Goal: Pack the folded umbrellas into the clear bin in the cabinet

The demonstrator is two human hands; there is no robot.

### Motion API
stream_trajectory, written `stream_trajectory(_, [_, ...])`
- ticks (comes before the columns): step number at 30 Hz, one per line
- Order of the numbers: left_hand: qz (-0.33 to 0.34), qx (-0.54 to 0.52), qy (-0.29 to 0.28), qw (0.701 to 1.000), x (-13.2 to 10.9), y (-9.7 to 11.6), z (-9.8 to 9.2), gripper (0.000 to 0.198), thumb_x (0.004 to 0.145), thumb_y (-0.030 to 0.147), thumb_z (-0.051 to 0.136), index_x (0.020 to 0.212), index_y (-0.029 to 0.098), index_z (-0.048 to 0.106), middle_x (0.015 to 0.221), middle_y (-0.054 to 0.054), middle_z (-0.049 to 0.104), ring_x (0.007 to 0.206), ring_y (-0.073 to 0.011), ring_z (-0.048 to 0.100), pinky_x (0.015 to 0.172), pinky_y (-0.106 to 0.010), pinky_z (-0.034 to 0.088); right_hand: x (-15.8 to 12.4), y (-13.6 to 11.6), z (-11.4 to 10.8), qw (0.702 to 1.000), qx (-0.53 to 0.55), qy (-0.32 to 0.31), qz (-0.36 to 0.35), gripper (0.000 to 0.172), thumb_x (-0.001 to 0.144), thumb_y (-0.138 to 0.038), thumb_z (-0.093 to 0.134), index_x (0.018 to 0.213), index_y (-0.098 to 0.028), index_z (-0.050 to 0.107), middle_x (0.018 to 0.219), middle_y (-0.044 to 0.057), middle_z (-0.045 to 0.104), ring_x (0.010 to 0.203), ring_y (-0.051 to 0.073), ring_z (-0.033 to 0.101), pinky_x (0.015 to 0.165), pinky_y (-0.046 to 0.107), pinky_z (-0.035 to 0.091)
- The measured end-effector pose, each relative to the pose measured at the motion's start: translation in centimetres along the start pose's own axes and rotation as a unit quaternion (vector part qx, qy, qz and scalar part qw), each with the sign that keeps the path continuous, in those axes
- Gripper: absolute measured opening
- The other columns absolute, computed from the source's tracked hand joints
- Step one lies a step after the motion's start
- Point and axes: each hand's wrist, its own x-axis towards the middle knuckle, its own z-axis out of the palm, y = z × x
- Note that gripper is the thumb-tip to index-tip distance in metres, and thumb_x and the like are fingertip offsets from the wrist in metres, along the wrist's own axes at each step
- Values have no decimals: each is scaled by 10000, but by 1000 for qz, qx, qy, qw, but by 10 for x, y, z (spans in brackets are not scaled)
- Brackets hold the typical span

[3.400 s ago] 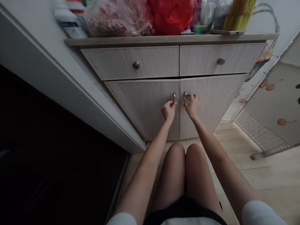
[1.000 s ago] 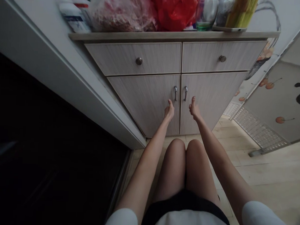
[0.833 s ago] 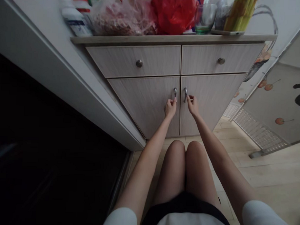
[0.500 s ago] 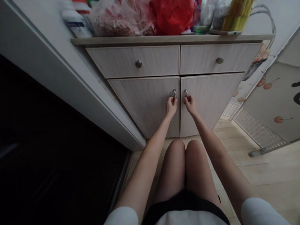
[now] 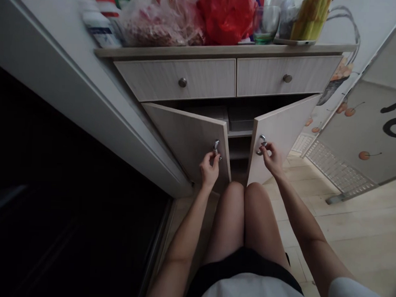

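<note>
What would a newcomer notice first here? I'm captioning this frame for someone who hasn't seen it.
Two cabinet doors stand half open at centre, the left hand on the left door handle and the right hand on the right door handle. Above, a red plastic bag sits on the cabinet top.

A crumpled red plastic bag (image 5: 227, 15) sits on the counter (image 5: 221, 50) beside a clear pink-speckled bag (image 5: 160, 21), a clear drinking glass (image 5: 265, 23) and a white bottle (image 5: 100, 26); two round-knobbed drawers (image 5: 177, 80) sit below; pale wooden floor (image 5: 354, 232) at right
</note>
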Motion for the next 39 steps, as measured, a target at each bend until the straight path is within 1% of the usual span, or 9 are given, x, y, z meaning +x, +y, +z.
stream_trajectory(9, [-54,-6,84,995,-40,4,-71,430,842,598,644,923,175,647,829,-91,732,759,-192,723,700,-289,572,-53,-14,-83,996,-57,54,40,379,950,-558,536,1026,-206,651,874,48,688,847,205,660,819,377,539])
stream_trajectory(17, [-48,99,254,961,-56,-9,-143,342,779,508,669,843,175,623,733,-44,654,633,-166,637,602,-278,526,-80,0,-146,981,-120,137,68,327,909,-532,552,923,-218,644,867,50,677,834,217,649,858,425,537])
stream_trajectory(20, [-62,127,310,940,-53,-18,-176,337,730,498,662,821,178,603,739,-47,637,666,-186,624,658,-325,539,-85,11,-169,968,-122,200,91,332,832,-556,604,912,-234,614,856,60,664,830,243,652,871,473,531])
stream_trajectory(23, [-88,145,352,921,-47,-28,-206,339,666,515,652,758,198,574,716,-36,610,714,-220,623,733,-391,551,-83,19,-192,951,-82,279,107,474,683,-630,699,930,-248,567,831,61,656,771,247,661,823,484,545])
stream_trajectory(26, [-109,150,358,915,-40,-32,-229,307,645,512,648,677,226,542,675,-11,598,777,-251,634,807,-449,558,-77,25,-215,931,-71,337,123,623,523,-726,753,880,-263,538,756,49,635,746,262,667,847,534,532])
stream_trajectory(30, [-116,136,366,913,-29,-19,-241,283,616,464,690,574,255,503,682,34,669,875,-290,657,902,-552,538,-70,30,-241,922,-74,361,122,682,396,-829,769,745,-289,544,698,72,627,773,312,683,892,609,487])
stream_trajectory(35, [-168,66,359,916,-17,12,-236,178,583,373,682,514,345,520,737,185,725,923,-348,683,901,-657,523,-69,31,-258,941,-42,330,64,435,545,-686,842,695,-336,633,969,223,721,1014,363,692,893,610,449])
stream_trajectory(38, [-197,83,380,900,-17,24,-233,79,600,453,623,566,385,601,865,206,750,1071,-407,662,918,-701,502,-66,29,-262,919,-52,382,87,405,593,-694,800,649,-338,615,986,239,716,1070,412,670,832,656,422])
stream_trajectory(39, [-190,109,393,893,-20,25,-231,126,632,510,577,640,408,651,949,204,755,1141,-417,635,947,-700,486,-65,27,-261,908,-51,404,99,425,616,-726,754,611,-334,590,976,242,711,1082,429,661,804,668,410])
